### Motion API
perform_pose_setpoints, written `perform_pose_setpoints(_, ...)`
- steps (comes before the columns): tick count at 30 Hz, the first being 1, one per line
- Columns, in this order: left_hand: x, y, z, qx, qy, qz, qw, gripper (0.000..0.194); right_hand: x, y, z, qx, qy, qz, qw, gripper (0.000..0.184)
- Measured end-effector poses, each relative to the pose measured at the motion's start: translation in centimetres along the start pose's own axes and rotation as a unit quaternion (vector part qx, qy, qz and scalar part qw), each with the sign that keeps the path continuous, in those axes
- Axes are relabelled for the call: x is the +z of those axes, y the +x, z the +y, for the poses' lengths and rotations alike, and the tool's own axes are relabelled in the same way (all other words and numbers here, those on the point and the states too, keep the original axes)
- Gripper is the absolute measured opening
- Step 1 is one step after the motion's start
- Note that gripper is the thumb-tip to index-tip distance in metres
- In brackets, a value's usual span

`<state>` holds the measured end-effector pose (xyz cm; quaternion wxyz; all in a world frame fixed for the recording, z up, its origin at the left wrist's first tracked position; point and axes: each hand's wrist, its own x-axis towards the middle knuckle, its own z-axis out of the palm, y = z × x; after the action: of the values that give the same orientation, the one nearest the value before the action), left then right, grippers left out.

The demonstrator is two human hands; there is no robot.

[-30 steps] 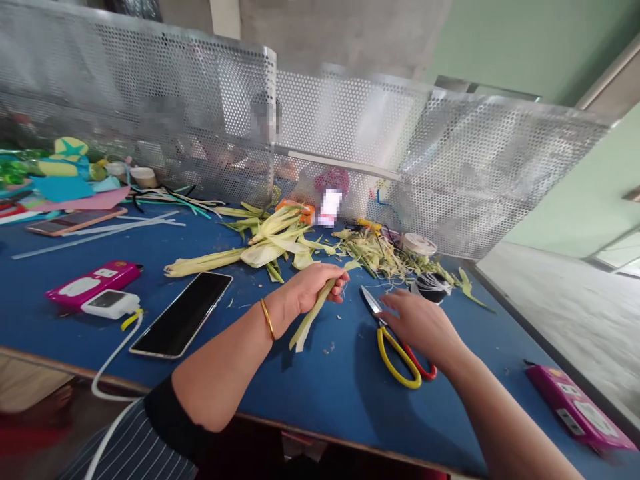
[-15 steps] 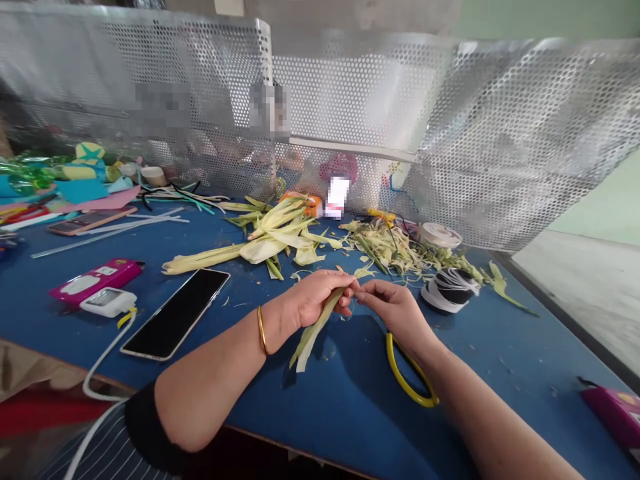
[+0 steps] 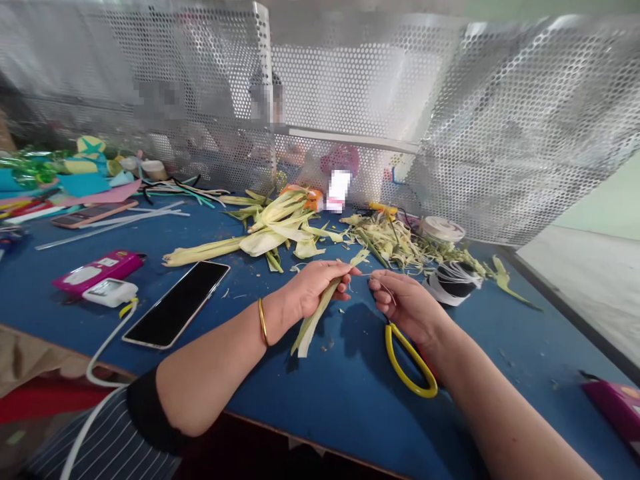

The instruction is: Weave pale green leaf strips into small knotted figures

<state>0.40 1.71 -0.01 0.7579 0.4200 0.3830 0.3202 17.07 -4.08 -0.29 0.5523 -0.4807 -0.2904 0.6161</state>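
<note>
Near the middle of the table, my left hand (image 3: pixel 317 285) is closed on a folded strip of pale green corn husk (image 3: pixel 315 321), whose tails hang toward me and whose tip sticks out beyond the fingers. To its right, my right hand (image 3: pixel 413 303) pinches a thin pale thread (image 3: pixel 389 292). The thread spans the small gap between both hands, and its loose end curls over my right fingers. Beneath my right wrist lies a pair of scissors with a yellow handle (image 3: pixel 395 360); its blades are hidden. Behind the hands rests a bundle of corn husks (image 3: pixel 270 233).
Husk scraps (image 3: pixel 390 243) are heaped beside a black-and-white spool of thread (image 3: pixel 454 281). A phone (image 3: pixel 177 303) and a purple box (image 3: pixel 103 270) lie at left. Perforated metal panels (image 3: pixel 345 87) close off the far side, with a person behind them.
My right hand has drawn away to the right from my left hand, and thread now shows between them. My left hand keeps its grip on the husk. The view has tilted slightly.
</note>
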Motion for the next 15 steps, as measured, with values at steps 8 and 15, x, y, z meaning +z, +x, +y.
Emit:
perform_pose_setpoints(8,0.19,-0.15,0.06,0.008,0.044,0.001,0.999,0.011,0.05,0.05,-0.01,-0.157,-0.128,0.033,0.979,0.027)
perform_pose_setpoints(15,0.03,-0.26,-0.02,0.053,0.171,-0.003,0.984,0.016,-0.55,0.26,0.30,-0.295,-0.308,0.103,0.899,0.017)
